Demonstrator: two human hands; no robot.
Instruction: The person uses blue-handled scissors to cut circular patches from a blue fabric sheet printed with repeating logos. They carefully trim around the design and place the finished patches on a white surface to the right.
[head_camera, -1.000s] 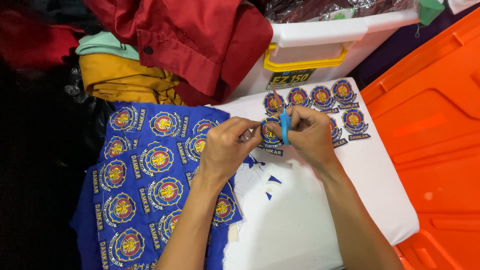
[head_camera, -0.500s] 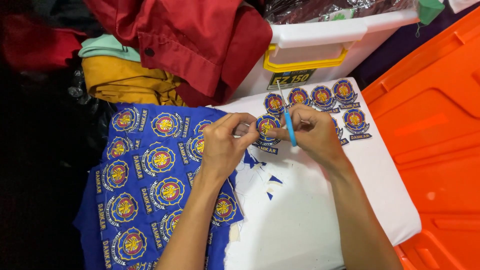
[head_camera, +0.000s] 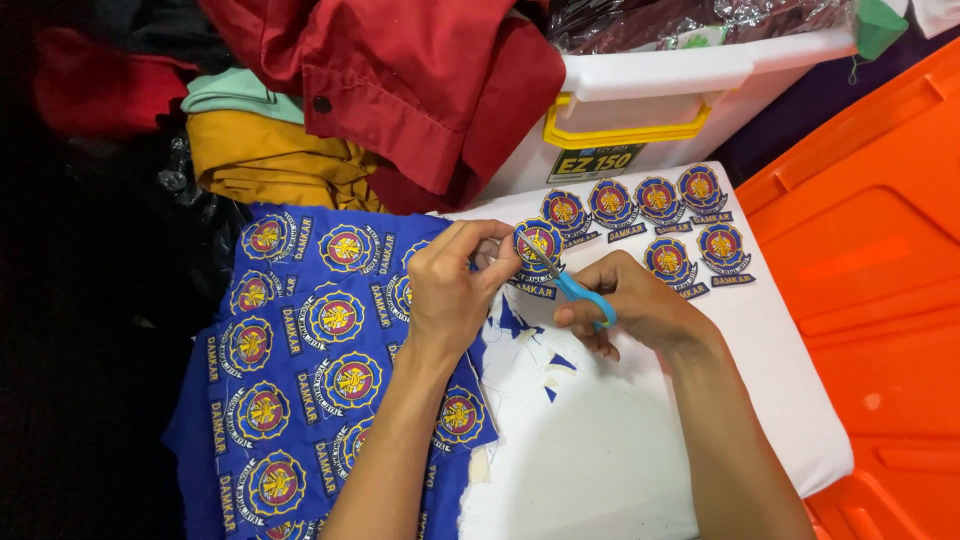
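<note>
Scissors tilted flatter now, right hand gripping them, left hand pinching round blue patch (gold emblem).

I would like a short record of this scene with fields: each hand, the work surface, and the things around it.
left hand: pinches a round embroidered patch
right hand: holds blue-handled scissors, blades at the patch edge
surface: white board with blue fabric scraps
cut patches: two rows near the white bin
uncut: blue patch sheet, at left
right side: orange lid
</note>
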